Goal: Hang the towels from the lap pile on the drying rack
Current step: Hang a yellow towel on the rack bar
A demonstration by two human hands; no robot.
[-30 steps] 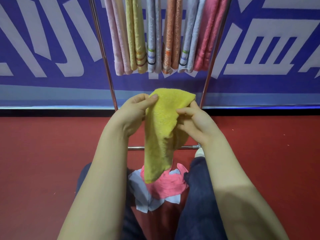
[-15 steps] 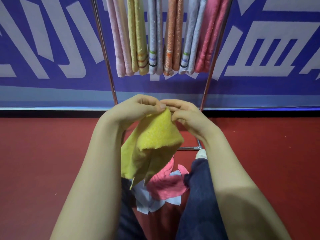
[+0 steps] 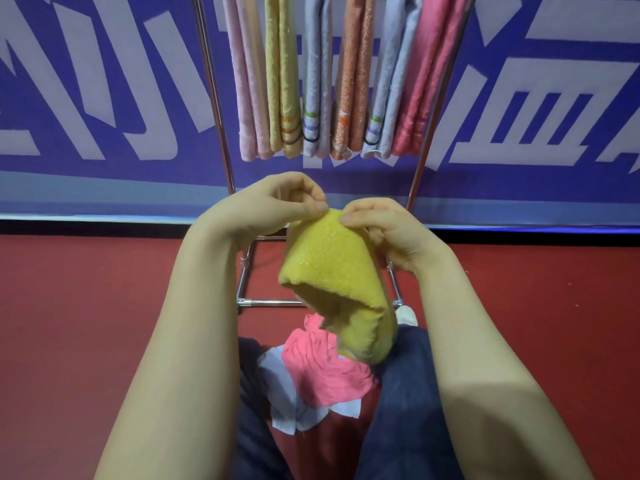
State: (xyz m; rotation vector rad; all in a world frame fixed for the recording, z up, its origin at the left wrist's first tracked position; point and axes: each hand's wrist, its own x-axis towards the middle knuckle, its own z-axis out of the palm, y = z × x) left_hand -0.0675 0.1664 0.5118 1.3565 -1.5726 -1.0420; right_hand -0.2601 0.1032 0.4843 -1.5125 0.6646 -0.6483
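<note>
Left hand (image 3: 277, 206) and right hand (image 3: 384, 230) both pinch the yellow towel's (image 3: 339, 282) top edge, below the rack (image 3: 221, 133); pile (image 3: 322, 372) beneath.

Six hung towels (image 3: 318, 81), three lap-side towels (image 3: 322, 368).

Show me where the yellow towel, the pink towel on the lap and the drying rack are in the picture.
yellow towel (image 3: 332, 268): head view, middle of its fuzzy front face.
pink towel (image 3: 322, 372): head view, middle of the crumpled top of the lap pile.
drying rack (image 3: 216, 98): head view, the metal upright at the picture's left.
</note>
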